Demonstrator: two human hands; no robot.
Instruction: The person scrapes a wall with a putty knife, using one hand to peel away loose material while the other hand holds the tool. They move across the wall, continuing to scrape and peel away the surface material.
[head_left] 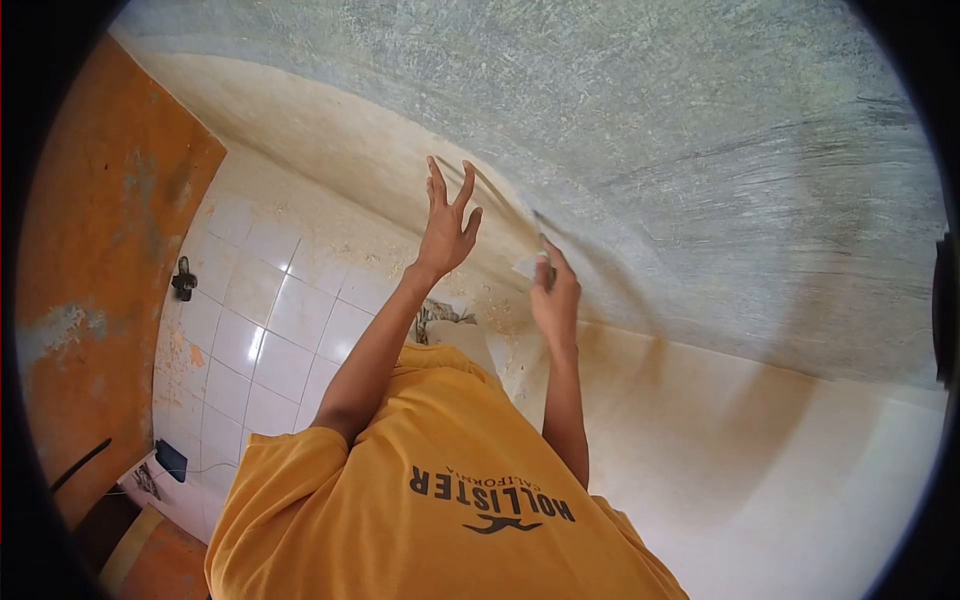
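My left hand (447,228) is raised in front of the cream plaster band (330,120), its fingers spread and nothing in them. To its right, my right hand (557,295) is wrapped round a small scraper (525,267), whose pale flat blade sticks out on the left side; most of its handle is hidden by the fingers. The right fingertips are close to the line where the cream plaster meets the rough grey-green surface (700,130). Long scrape marks streak that grey-green surface on the right.
White tiles (270,300) cover the area at lower left, with a dark tap-like fitting (184,279) near them. An orange panel (100,220) with worn patches stands at far left. A dark flat device (171,460) with a thin cable lies lower down.
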